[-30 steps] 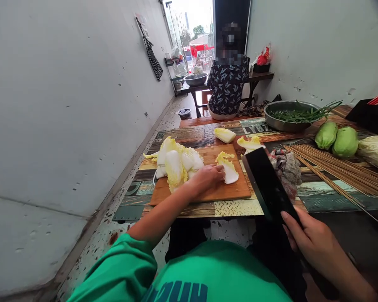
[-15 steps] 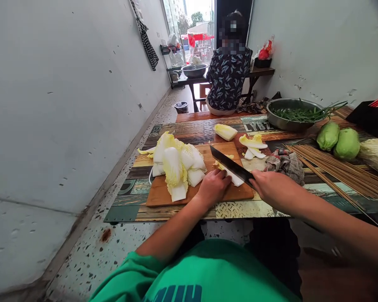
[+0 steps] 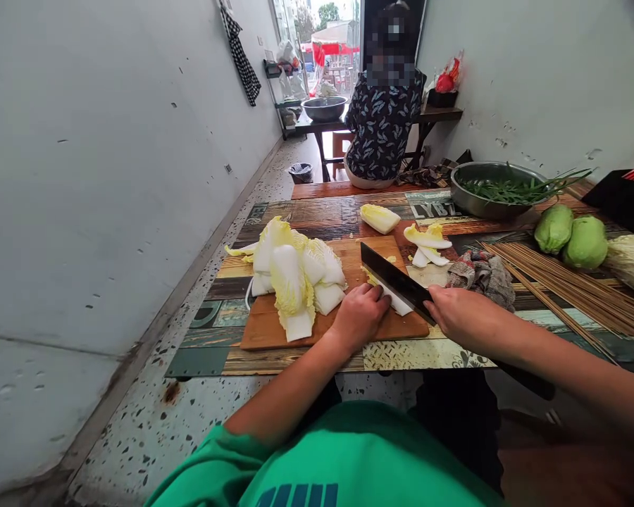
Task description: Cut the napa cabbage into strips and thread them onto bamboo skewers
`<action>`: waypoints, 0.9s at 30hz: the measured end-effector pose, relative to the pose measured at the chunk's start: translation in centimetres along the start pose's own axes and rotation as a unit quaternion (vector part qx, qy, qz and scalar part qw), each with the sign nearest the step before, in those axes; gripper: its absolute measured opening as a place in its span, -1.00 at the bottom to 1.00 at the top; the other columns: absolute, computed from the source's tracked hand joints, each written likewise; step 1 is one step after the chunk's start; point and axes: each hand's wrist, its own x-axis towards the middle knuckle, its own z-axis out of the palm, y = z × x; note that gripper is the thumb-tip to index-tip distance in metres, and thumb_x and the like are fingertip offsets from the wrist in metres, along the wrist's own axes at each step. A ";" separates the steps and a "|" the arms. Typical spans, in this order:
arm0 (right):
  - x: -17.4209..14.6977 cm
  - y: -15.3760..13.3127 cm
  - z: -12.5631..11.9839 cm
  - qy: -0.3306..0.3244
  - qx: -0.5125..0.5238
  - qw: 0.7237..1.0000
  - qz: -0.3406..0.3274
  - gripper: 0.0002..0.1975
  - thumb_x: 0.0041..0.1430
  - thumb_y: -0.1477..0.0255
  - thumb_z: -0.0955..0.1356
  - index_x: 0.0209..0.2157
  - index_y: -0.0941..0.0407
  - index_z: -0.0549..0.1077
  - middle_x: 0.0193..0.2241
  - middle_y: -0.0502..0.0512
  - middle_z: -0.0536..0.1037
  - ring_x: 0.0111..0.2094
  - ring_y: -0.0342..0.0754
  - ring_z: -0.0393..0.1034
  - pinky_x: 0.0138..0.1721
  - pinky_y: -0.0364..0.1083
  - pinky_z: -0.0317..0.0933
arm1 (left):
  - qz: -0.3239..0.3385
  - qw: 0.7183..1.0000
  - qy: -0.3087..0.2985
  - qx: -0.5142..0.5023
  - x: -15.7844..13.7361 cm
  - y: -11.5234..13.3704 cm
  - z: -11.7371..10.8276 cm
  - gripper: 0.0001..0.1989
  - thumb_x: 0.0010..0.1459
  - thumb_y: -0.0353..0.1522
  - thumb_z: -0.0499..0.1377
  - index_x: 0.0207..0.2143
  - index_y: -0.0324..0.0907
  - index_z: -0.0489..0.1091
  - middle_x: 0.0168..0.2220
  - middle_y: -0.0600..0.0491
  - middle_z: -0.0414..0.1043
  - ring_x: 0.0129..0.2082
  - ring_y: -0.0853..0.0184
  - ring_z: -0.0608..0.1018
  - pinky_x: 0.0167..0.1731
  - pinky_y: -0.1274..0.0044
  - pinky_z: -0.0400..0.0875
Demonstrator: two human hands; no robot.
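Observation:
My right hand (image 3: 457,313) is wrapped round the handle of a broad dark kitchen knife (image 3: 394,280). Its blade slants across a napa cabbage leaf (image 3: 401,304) on the wooden cutting board (image 3: 264,329). With curled fingers, my left hand (image 3: 360,313) presses that leaf against the board, close beside the blade. The blade hides part of the leaf. A heap of napa cabbage leaves (image 3: 290,278) covers the board's left side. Past the board lie a small cabbage heart (image 3: 380,218) and several loose leaf pieces (image 3: 427,245).
Right of the board are a crumpled cloth (image 3: 483,278), long wooden skewers (image 3: 565,282), two green gourds (image 3: 584,243) and a steel basin (image 3: 475,201) of green stalks. A person (image 3: 384,127) sits beyond, back turned, at another table with a bowl (image 3: 324,109). A wall (image 3: 84,176) runs along the left.
The knife and my right hand have shifted slightly right and down. My left hand stays on the leaf. The whole view has moved a little.

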 end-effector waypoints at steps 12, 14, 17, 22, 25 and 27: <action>1.6 -0.9 -1.6 -0.015 0.008 1.000 -0.026 -0.76 0.27 0.57 0.23 -0.13 0.27 0.49 -0.23 0.36 0.62 -0.17 0.09 0.56 -0.31 -0.12 0.22 | -0.049 0.998 -0.038 -0.006 0.8 0.1 -0.4 -0.75 0.39 -0.39 0.04 -0.13 -0.21 0.53 -0.14 -0.07 0.54 -0.12 0.17 0.50 -0.16 0.41 0.44; 2.1 -1.1 -1.8 -0.010 0.016 1.000 -0.020 -0.76 0.26 0.56 0.24 -0.15 0.28 0.51 -0.25 0.37 0.63 -0.21 0.09 0.57 -0.32 -0.12 0.23 | -0.048 0.998 -0.031 -0.003 0.7 0.1 -0.2 -0.75 0.39 -0.39 0.03 -0.13 -0.19 0.52 -0.13 -0.06 0.53 -0.11 0.18 0.49 -0.15 0.42 0.44; 3.3 -1.8 -1.5 0.015 0.031 0.999 -0.013 -0.70 0.30 0.54 0.21 -0.10 0.31 0.51 -0.17 0.45 0.62 -0.14 0.12 0.56 -0.28 -0.11 0.26 | -0.055 0.998 -0.027 -0.001 0.5 0.0 0.0 -0.74 0.41 -0.37 0.01 -0.12 -0.18 0.51 -0.12 -0.07 0.52 -0.10 0.19 0.48 -0.14 0.42 0.43; 3.8 -1.1 -1.1 0.044 0.038 0.998 -0.017 -0.73 0.31 0.49 0.24 -0.09 0.24 0.52 -0.09 0.37 0.62 -0.08 0.08 0.54 -0.21 -0.13 0.27 | -0.077 0.997 -0.022 -0.009 0.4 0.1 0.0 -0.77 0.40 -0.35 0.05 -0.14 -0.14 0.51 -0.12 -0.05 0.51 -0.11 0.22 0.48 -0.19 0.47 0.44; 3.2 1.6 -1.1 0.066 0.031 0.997 0.013 -0.73 0.35 0.41 0.24 -0.10 0.21 0.51 -0.12 0.33 0.63 -0.11 0.06 0.56 -0.21 -0.12 0.26 | -0.070 0.997 0.005 -0.015 0.4 0.0 0.4 -0.81 0.38 -0.36 0.09 -0.18 -0.13 0.51 -0.15 -0.02 0.51 -0.11 0.23 0.49 -0.16 0.46 0.45; 2.8 3.4 -1.2 0.092 0.026 0.993 0.062 -0.67 0.39 0.41 0.18 -0.04 0.26 0.48 -0.13 0.41 0.62 -0.12 0.09 0.56 -0.23 -0.09 0.24 | -0.060 0.998 0.022 -0.019 0.4 -0.1 0.7 -0.83 0.37 -0.36 0.09 -0.19 -0.13 0.50 -0.16 -0.01 0.51 -0.10 0.24 0.50 -0.12 0.45 0.47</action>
